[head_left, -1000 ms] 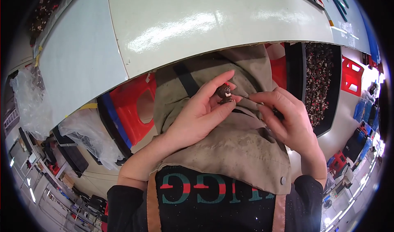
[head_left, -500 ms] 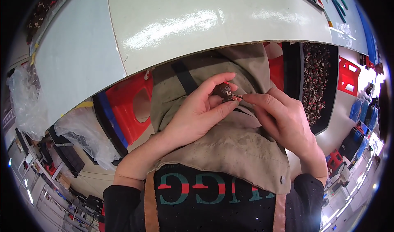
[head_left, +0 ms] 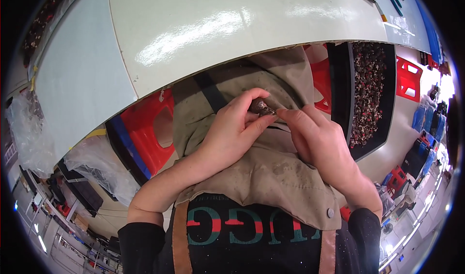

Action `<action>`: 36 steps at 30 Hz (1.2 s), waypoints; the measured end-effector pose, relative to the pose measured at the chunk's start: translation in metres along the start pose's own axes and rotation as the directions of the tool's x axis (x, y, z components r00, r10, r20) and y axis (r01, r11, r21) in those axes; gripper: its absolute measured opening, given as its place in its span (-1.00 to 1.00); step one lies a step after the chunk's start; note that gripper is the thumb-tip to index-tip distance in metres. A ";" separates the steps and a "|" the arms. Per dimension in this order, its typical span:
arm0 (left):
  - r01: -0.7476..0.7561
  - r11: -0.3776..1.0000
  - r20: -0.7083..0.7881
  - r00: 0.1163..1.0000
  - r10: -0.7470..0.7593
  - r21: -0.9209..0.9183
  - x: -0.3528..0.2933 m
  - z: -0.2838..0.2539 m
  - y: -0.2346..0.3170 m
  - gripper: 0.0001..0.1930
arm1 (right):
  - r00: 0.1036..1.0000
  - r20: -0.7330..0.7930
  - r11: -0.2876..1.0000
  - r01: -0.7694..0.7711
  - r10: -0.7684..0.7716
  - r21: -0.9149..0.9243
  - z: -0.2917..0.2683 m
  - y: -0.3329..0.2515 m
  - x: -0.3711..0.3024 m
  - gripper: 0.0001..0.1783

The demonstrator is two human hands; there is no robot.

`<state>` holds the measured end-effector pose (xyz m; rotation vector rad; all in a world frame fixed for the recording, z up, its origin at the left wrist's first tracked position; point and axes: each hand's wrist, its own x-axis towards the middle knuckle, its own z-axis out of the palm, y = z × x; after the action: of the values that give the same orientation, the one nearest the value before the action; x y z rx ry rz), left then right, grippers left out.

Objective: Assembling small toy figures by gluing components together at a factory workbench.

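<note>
My left hand is closed around a small, dark brown, glossy rounded piece, which shows between thumb and index finger. Its exact kind is not clear, and the fingers cover part of it. Close on its right is my right hand, pinching a thin slender tool whose tip meets the piece. Most of that tool is hidden by the fingers. Both hands are over my lap, above a tan apron.
Ahead lies a glossy white table, with a brush and green-handled tools at far right. Below its edge, a black tray holds many dark, red and whitish pieces. A red stool and clear plastic bags are at left.
Both hands have shifted slightly left, along with the whole view. The left fingers now cover more of the brown piece, and the right fingertips are closer to it.
</note>
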<state>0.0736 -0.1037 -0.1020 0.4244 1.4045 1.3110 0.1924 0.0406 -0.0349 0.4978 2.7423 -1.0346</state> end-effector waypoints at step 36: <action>0.199 0.915 0.074 0.980 -0.185 -0.351 0.013 -0.026 0.002 -0.63 | 1.000 -0.026 0.981 0.005 0.000 0.193 0.011 -0.005 0.014 -0.69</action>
<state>0.0461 -0.1044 -0.1126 0.0632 1.1116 1.3515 0.1776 0.0331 -0.0442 0.5393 2.6788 -1.3119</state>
